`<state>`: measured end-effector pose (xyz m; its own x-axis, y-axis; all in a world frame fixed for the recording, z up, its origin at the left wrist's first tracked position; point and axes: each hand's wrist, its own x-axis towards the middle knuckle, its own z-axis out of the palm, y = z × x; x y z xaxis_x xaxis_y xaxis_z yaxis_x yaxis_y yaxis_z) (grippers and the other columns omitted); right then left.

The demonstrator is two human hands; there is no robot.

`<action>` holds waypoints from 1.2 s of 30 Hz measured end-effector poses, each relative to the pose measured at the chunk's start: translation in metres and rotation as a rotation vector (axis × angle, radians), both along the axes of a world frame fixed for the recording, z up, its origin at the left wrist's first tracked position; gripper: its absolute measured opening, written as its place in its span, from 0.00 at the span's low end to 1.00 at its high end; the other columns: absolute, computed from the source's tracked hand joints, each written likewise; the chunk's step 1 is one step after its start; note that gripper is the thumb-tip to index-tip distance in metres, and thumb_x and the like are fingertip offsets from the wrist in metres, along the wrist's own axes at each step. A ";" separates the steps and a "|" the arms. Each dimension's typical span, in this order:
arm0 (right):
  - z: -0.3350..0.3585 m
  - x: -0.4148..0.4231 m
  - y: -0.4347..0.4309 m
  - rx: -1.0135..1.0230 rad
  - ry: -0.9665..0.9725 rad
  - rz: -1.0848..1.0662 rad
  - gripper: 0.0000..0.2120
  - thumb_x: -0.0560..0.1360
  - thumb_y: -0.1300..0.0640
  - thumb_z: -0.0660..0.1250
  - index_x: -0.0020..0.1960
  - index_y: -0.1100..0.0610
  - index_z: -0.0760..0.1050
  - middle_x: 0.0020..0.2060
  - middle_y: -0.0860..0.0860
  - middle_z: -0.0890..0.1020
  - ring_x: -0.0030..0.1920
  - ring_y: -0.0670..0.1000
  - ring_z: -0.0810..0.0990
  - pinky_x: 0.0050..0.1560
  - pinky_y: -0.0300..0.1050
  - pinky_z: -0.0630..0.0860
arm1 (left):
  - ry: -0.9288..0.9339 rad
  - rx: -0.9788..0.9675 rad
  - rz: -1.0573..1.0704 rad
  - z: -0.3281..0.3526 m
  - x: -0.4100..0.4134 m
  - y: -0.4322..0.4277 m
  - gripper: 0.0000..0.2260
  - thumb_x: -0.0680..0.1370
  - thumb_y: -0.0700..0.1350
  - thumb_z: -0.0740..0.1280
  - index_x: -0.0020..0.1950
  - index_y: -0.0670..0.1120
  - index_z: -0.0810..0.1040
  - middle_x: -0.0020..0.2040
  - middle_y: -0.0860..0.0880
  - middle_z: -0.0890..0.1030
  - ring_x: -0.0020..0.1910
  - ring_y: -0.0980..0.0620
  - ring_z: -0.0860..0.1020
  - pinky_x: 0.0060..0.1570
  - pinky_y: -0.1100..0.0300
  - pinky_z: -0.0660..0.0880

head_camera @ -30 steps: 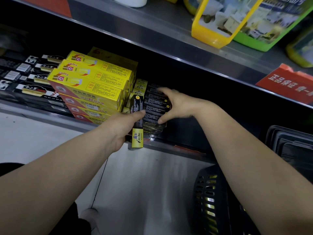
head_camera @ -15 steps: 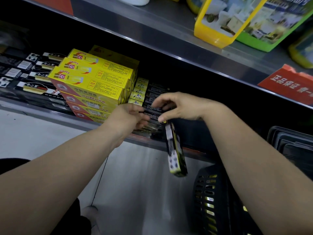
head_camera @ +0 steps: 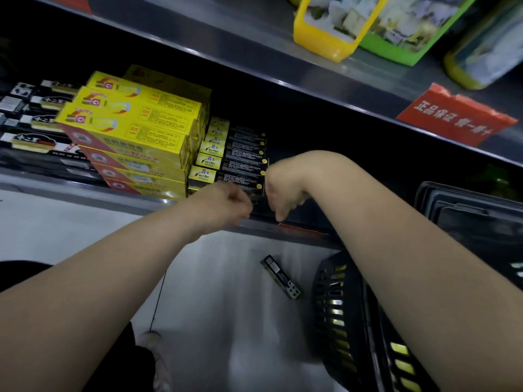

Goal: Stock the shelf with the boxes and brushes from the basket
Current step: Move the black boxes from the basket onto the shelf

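The person's right hand (head_camera: 283,199) hangs empty, fingers drooping. The left hand (head_camera: 226,205), just beside it, is curled and too blurred to tell if it holds anything. A black box (head_camera: 281,277) lies on the floor well below both, beside the basket (head_camera: 334,306). It is best gripped by its long sides and laid flat on the stack (head_camera: 243,165) just beyond the knuckles.

Your left hand (head_camera: 226,206) curled at the front of the stacked black boxes (head_camera: 243,165) on the shelf (head_camera: 85,193), its grip blurred, your right hand (head_camera: 284,193) just beside it, fingers drooping empty, one loose box (head_camera: 280,277) lying on the floor (head_camera: 226,321) near the basket (head_camera: 336,306)
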<state>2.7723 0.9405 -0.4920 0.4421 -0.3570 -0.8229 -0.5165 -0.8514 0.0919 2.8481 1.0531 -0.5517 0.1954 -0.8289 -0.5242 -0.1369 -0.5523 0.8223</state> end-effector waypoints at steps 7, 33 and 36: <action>-0.041 -0.004 0.069 -0.188 -0.694 -0.812 0.15 0.74 0.66 0.60 0.60 0.62 0.71 0.53 0.58 0.76 0.53 0.60 0.77 0.46 0.46 0.70 | -0.425 0.055 -0.298 -0.001 0.005 0.005 0.09 0.77 0.43 0.64 0.55 0.42 0.77 0.53 0.42 0.81 0.50 0.45 0.78 0.46 0.56 0.74; -0.190 -0.092 0.141 0.752 -1.126 -2.172 0.08 0.74 0.58 0.67 0.51 0.59 0.79 0.40 0.52 0.84 0.41 0.50 0.83 0.44 0.44 0.80 | -0.464 0.199 -0.503 -0.024 0.012 0.009 0.20 0.78 0.56 0.61 0.66 0.47 0.73 0.63 0.47 0.76 0.60 0.47 0.74 0.56 0.58 0.70; -0.140 -0.087 0.152 1.369 -1.297 -2.119 0.17 0.72 0.57 0.64 0.58 0.62 0.77 0.43 0.55 0.83 0.40 0.51 0.83 0.41 0.46 0.80 | -0.268 0.222 -0.422 -0.017 0.006 0.008 0.23 0.77 0.60 0.60 0.64 0.46 0.74 0.61 0.47 0.77 0.58 0.48 0.76 0.58 0.56 0.71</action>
<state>2.6850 1.0921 -0.6318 0.5459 -0.5251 -0.6530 0.3567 0.8508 -0.3859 2.8543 1.0608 -0.5690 0.0203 -0.7391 -0.6733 -0.5728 -0.5606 0.5980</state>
